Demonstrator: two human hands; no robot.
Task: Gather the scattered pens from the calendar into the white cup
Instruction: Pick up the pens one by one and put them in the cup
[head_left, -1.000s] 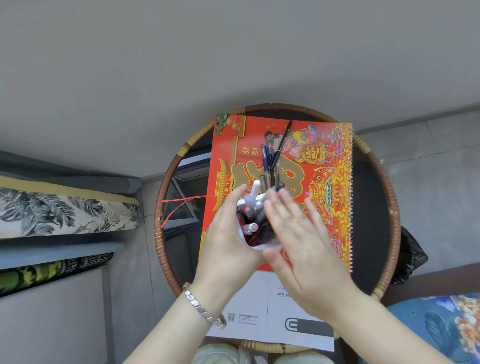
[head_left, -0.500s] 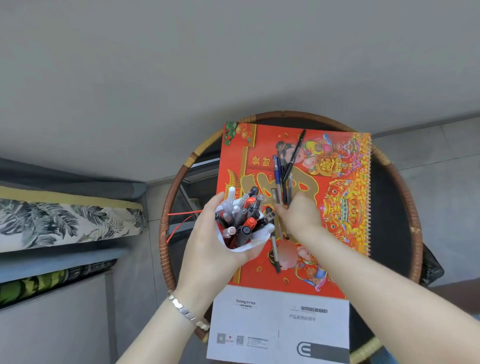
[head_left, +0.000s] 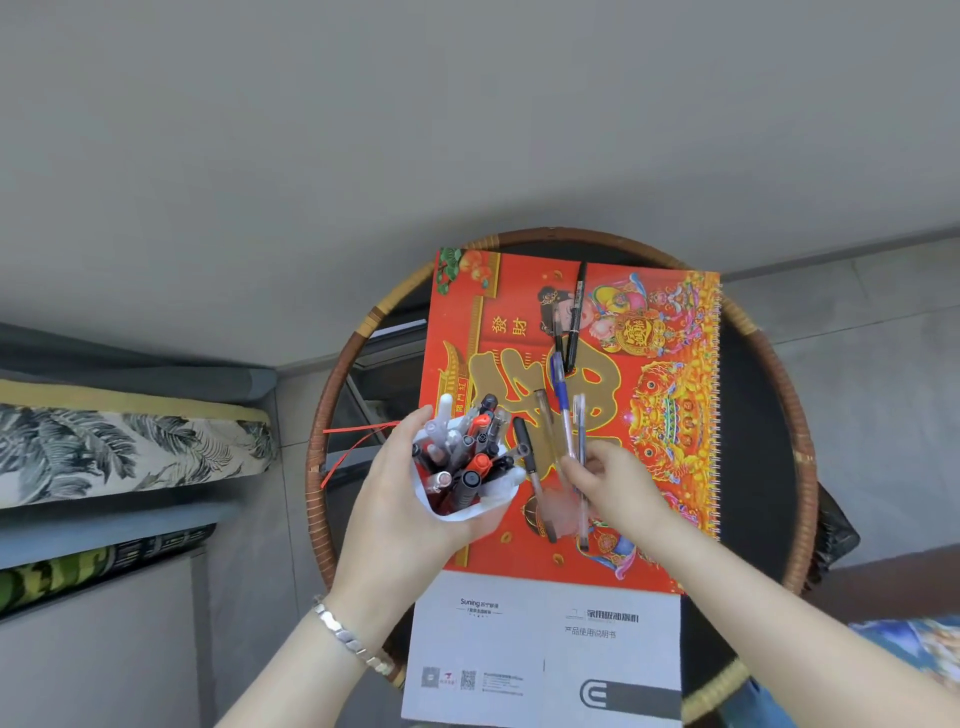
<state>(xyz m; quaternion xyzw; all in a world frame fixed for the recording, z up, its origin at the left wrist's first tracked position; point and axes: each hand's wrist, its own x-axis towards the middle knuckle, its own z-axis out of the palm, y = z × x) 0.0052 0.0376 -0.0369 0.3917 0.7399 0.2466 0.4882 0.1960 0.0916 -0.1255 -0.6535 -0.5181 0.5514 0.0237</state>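
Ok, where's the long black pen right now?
In the head view, the black pen lies on the red calendar near its far edge, just beyond the blue pen and farther out than the right hand.

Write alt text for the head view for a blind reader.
A person's left hand holds a white cup crammed with pens at the edge of a red calendar, while the right hand pinches a clear pen among several loose ones lying on it. The calendar lies on a round rattan-rimmed table, a white booklet at its near edge.
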